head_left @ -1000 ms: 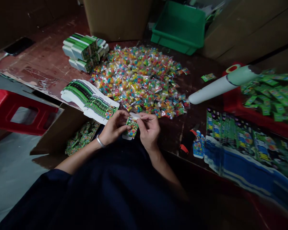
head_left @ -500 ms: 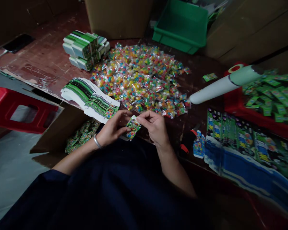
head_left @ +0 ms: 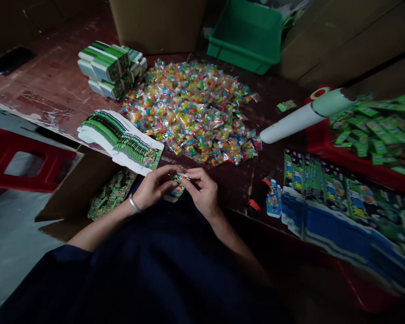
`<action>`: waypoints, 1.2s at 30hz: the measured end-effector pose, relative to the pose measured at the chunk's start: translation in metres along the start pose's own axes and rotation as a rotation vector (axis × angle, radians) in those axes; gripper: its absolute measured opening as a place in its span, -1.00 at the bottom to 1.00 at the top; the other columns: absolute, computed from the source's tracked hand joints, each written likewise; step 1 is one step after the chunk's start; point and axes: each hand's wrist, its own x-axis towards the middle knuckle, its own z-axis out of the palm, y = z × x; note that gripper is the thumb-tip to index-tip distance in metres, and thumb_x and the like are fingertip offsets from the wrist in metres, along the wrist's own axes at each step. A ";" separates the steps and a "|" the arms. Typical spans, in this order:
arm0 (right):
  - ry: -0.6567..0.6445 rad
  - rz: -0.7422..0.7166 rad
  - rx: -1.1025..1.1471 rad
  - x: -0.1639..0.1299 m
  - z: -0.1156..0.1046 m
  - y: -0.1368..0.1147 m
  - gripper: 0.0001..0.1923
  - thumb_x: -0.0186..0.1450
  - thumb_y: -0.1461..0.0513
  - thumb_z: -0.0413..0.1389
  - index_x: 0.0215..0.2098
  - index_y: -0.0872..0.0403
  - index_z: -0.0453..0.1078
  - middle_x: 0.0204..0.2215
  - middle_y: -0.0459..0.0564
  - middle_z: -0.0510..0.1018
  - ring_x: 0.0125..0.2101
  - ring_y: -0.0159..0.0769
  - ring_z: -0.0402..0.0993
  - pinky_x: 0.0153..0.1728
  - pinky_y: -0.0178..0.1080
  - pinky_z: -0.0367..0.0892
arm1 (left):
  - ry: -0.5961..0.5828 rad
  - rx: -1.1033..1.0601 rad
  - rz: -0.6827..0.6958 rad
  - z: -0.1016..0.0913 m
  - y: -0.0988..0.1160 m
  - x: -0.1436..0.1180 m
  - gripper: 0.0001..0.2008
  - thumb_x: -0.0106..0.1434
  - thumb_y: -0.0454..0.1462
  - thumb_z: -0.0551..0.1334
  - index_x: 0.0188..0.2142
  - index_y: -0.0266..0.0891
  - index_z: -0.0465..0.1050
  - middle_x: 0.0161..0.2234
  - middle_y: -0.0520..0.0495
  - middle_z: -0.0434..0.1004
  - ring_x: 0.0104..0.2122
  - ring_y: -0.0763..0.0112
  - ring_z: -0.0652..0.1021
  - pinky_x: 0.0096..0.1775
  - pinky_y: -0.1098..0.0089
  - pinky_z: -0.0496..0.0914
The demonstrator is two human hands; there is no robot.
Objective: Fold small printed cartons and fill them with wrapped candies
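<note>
A: What is held at the table's near edge?

B: A small printed carton [head_left: 176,189] is gripped between both hands, just above the lap. The left hand [head_left: 151,189] is closed around its left side, fingers curled over the front and thumb beneath. The right hand [head_left: 202,191] is pinched on its upper right end, where a pale flap is seen at the fingertips. A silver bracelet [head_left: 133,204] is worn on the left wrist.

A: And what is found around the hands?

B: A fanned stack of flat printed cartons [head_left: 121,141] is laid just beyond the left hand, partly over the table edge. A wide heap of clear candy packets [head_left: 192,110] is spread behind it, near the middle of the table [head_left: 60,90]. Stacked green and white boxes [head_left: 110,69] are set at the heap's far left. Below the table edge, an open cardboard box [head_left: 70,193] with small green packs inside is seen.

A: To the right?

B: A white roll [head_left: 297,119] is lain slanted, and overlapping green and blue sheets [head_left: 340,198] are spread near the right hand. A green bin [head_left: 246,38] is placed at the far side.
</note>
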 end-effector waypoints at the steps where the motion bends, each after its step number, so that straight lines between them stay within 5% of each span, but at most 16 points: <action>1: -0.022 0.011 -0.003 0.002 -0.005 0.002 -0.80 0.40 0.03 0.24 -0.23 -0.02 0.53 -0.20 0.00 0.67 -0.18 -0.22 0.65 -0.16 -0.18 0.57 | -0.007 -0.008 -0.017 -0.001 -0.001 0.000 -0.69 0.24 -0.23 0.42 -0.04 -0.25 0.52 -0.17 -0.10 0.60 -0.26 0.35 0.58 -0.21 0.39 0.48; 4: -0.030 0.044 -0.124 0.018 -0.025 0.011 -0.76 0.45 0.03 0.17 -0.15 -0.01 0.55 -0.18 0.01 0.69 -0.23 -0.22 0.65 -0.22 -0.18 0.58 | 0.028 -0.026 -0.043 -0.007 -0.003 0.003 -0.65 0.14 -0.20 0.51 -0.17 -0.26 0.46 -0.34 0.01 0.52 -0.38 0.45 0.50 -0.30 0.44 0.43; 7: 0.027 -0.025 -0.537 0.037 -0.043 0.027 -0.80 0.37 0.12 0.28 -0.08 0.00 0.53 -0.07 0.12 0.68 -0.04 -0.04 0.59 -0.11 -0.05 0.57 | 0.133 0.015 -0.059 -0.017 -0.004 0.008 -0.56 0.02 -0.19 0.58 -0.32 -0.23 0.36 -0.42 0.08 0.44 -0.40 0.48 0.47 -0.35 0.47 0.39; 10: -0.053 -0.064 -0.817 0.049 -0.048 0.043 -0.78 0.33 0.24 0.31 -0.06 0.01 0.52 -0.04 0.19 0.68 0.07 0.07 0.53 -0.02 0.04 0.53 | 0.172 -0.041 -0.085 -0.022 -0.006 0.012 -0.54 0.02 -0.21 0.58 -0.22 -0.21 0.37 -0.38 0.07 0.47 -0.38 0.44 0.52 -0.33 0.45 0.41; 14: -0.038 -0.117 -0.906 0.053 -0.043 0.053 -0.88 0.39 0.33 0.17 -0.16 0.03 0.53 -0.10 0.14 0.72 -0.03 -0.03 0.58 -0.05 -0.06 0.51 | 0.166 -0.129 -0.121 -0.021 -0.007 0.012 -0.44 0.00 -0.30 0.55 0.00 -0.23 0.46 -0.24 -0.01 0.57 -0.27 0.36 0.56 -0.22 0.38 0.46; 18: 0.189 -0.146 -0.763 0.051 -0.048 0.043 -0.88 0.40 0.24 0.16 -0.29 0.01 0.53 -0.29 0.06 0.72 -0.26 -0.14 0.62 -0.19 -0.14 0.51 | 0.063 -0.213 -0.262 -0.018 -0.006 0.012 -0.64 0.03 -0.28 0.52 -0.17 -0.29 0.56 -0.28 -0.04 0.62 -0.32 0.39 0.55 -0.21 0.37 0.43; 22: 0.438 -0.002 -0.286 0.046 -0.056 0.004 -0.85 0.36 0.12 0.24 -0.27 0.02 0.50 -0.40 -0.02 0.67 -0.45 -0.27 0.57 -0.43 -0.25 0.46 | 0.061 -0.249 -0.262 -0.014 -0.009 0.014 -0.66 -0.04 -0.28 0.57 -0.30 -0.29 0.54 -0.38 0.04 0.60 -0.39 0.47 0.51 -0.23 0.42 0.40; 26: 0.286 0.073 -0.079 0.039 -0.053 -0.034 -0.85 0.32 0.12 0.28 -0.29 0.04 0.50 -0.44 -0.07 0.63 -0.46 -0.32 0.57 -0.44 -0.30 0.45 | 0.051 -0.256 -0.205 -0.009 -0.014 0.017 -0.64 -0.02 -0.26 0.58 -0.29 -0.29 0.51 -0.37 0.04 0.58 -0.38 0.47 0.51 -0.25 0.43 0.39; 31: 0.108 0.053 -0.193 0.038 -0.039 -0.037 -0.88 0.33 0.17 0.26 -0.34 0.04 0.54 -0.35 -0.05 0.61 -0.40 -0.32 0.54 -0.43 -0.30 0.42 | -0.030 -0.224 -0.125 -0.002 -0.015 0.017 -0.61 0.04 -0.23 0.57 -0.22 -0.29 0.49 -0.29 0.01 0.60 -0.29 0.41 0.55 -0.18 0.40 0.42; 36: -0.014 -0.110 -0.279 0.039 -0.032 -0.031 -0.85 0.39 0.18 0.23 -0.29 -0.01 0.64 -0.03 0.07 0.62 0.00 -0.12 0.58 0.04 -0.04 0.51 | -0.087 -0.141 -0.104 0.004 -0.014 0.015 -0.65 0.22 -0.15 0.48 -0.09 -0.30 0.56 -0.17 -0.13 0.65 -0.19 0.33 0.60 -0.07 0.33 0.47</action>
